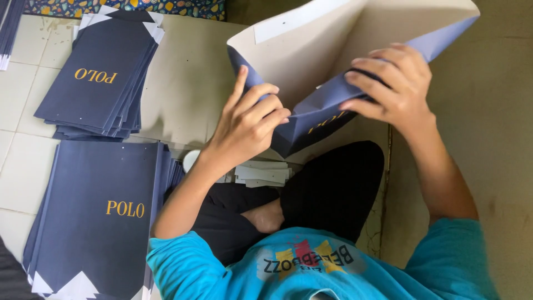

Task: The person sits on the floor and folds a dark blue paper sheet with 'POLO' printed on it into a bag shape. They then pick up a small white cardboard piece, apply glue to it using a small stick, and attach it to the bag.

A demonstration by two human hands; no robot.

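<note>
Both hands, left hand (250,125) and right hand (391,83), fingers pinching a half-folded navy paper bag (311,119), apparently its base; flat stacks (100,222) at frame left unopened.

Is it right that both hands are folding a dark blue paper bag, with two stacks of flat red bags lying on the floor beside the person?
Not quite: the head view shows the two stacks of flat bags are dark blue, not red. The left hand and right hand do hold the dark blue paper bag.

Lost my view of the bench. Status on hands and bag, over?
Left hand and right hand both pinching the open navy paper bag. Flat stacks at left, clear of it.
</note>
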